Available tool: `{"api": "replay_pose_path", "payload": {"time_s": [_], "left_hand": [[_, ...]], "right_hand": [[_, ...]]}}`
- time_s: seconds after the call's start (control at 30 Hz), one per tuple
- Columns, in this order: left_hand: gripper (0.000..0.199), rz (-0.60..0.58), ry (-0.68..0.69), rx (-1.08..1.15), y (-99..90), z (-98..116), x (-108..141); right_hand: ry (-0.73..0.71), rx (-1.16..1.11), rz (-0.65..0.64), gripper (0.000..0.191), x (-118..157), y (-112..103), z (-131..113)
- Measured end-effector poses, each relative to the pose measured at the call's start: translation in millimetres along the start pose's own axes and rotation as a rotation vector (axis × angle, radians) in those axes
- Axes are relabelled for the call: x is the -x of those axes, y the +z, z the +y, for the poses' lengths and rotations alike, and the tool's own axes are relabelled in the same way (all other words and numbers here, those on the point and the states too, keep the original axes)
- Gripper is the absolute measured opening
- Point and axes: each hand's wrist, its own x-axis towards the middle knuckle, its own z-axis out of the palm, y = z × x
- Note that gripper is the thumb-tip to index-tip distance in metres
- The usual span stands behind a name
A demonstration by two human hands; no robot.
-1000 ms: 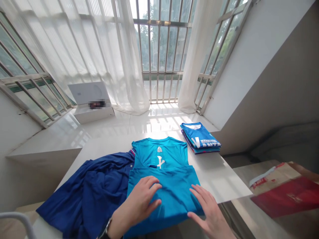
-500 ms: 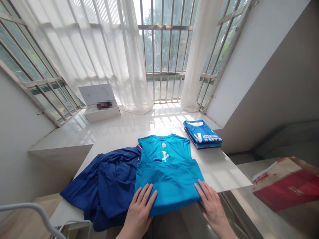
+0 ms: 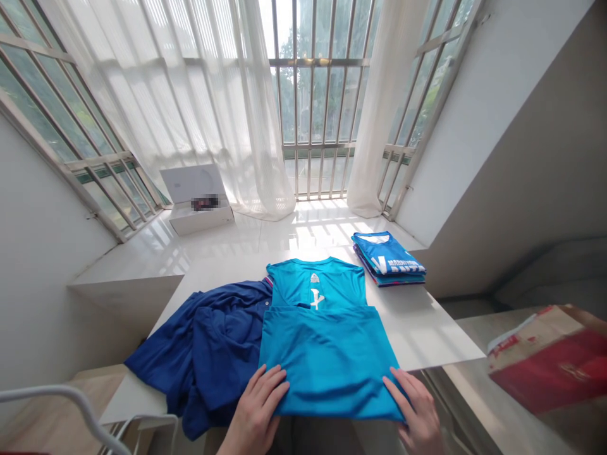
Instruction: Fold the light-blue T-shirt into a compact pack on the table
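Note:
A teal T-shirt, with white print near its collar, lies on the white table, its lower part folded up over the chest. The near edge is drawn fairly straight between my hands and reaches past the table's front. My left hand grips the near left corner, fingers on top and the thumb hidden. At the near right corner my right hand holds the cloth, fingers above and the thumb mostly out of sight below. A rumpled navy garment lies against the shirt's left side.
Folded shirts are stacked at the table's right. An open white box stands on the window ledge by the curtain. A red and tan paper bag is at the far right. A white curved tube crosses the lower left.
Both hands have moved down toward me and slightly apart, pulling the T-shirt's near edge outward and flatter. The view has shifted slightly; the stack and navy garment stay in place.

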Motion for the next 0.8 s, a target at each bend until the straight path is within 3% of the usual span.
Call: {"api": "replay_pose_path", "payload": {"time_s": [0.13,0.3,0.4,0.5,0.6,0.7,0.8], "left_hand": [[0.047,0.008,-0.027,0.152,-11.7,4.9,-3.7],[0.029,-0.026,-0.183,0.298,-49.1,13.5,-16.6],[0.019,0.006,-0.288,0.335,-77.3,10.1,-41.8],[0.022,-0.046,-0.328,0.450,-91.5,-9.2,-87.6],[0.027,0.004,-0.385,0.446,-80.3,-44.3,-143.5],[0.030,-0.003,-0.413,0.436,-48.7,-85.2,-193.5],[0.028,-0.025,-0.451,0.345,-11.6,-118.6,-224.2]], "right_hand": [[0.046,-0.067,0.046,0.040,-4.7,-33.2,-7.1],[0.486,-0.376,0.142,0.022,-18.5,-69.5,-32.3],[0.699,-0.461,0.143,0.026,-42.8,-83.9,-30.3],[0.802,-0.455,0.100,0.033,-89.3,-82.3,-7.3],[0.823,-0.443,0.002,0.041,-145.6,-60.1,27.1],[0.769,-0.320,-0.100,0.040,-188.5,-23.1,60.1],[0.764,-0.184,-0.207,0.039,-206.7,15.7,82.7]]}}
